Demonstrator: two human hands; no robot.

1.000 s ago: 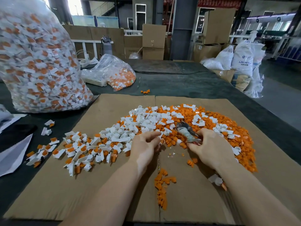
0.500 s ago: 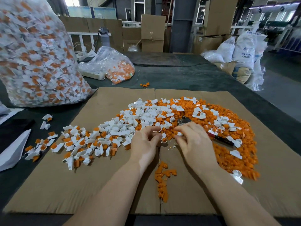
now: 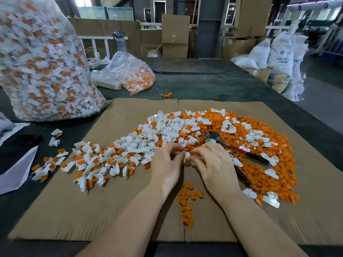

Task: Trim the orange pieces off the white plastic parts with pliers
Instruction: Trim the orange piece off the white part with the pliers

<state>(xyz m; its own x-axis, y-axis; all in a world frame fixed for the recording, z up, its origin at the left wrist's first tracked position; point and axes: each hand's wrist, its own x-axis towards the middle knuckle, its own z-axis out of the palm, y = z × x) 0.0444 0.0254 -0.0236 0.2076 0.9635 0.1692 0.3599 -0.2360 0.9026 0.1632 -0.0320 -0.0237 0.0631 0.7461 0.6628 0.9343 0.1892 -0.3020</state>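
A white plastic part with an orange piece (image 3: 187, 157) sits between my two hands above the cardboard sheet (image 3: 118, 210). My left hand (image 3: 167, 164) and my right hand (image 3: 210, 163) both pinch it with their fingertips. The pliers (image 3: 232, 148), metal jaws and red-black handles, lie on the orange pile just right of my right hand, held by nobody. White parts (image 3: 163, 130) heap behind my hands. Untrimmed white-and-orange parts (image 3: 92, 162) spread to the left. Loose orange pieces (image 3: 269, 175) cover the right side.
A big clear bag of untrimmed parts (image 3: 42, 60) stands at the far left. A smaller clear bag (image 3: 128, 75) lies behind the cardboard. A short trail of orange offcuts (image 3: 187, 201) lies between my forearms. Papers (image 3: 14, 169) lie at the left edge.
My right hand has laid the pliers down on the orange pile and moved left to join my left hand on one part. The camera has tilted slightly.
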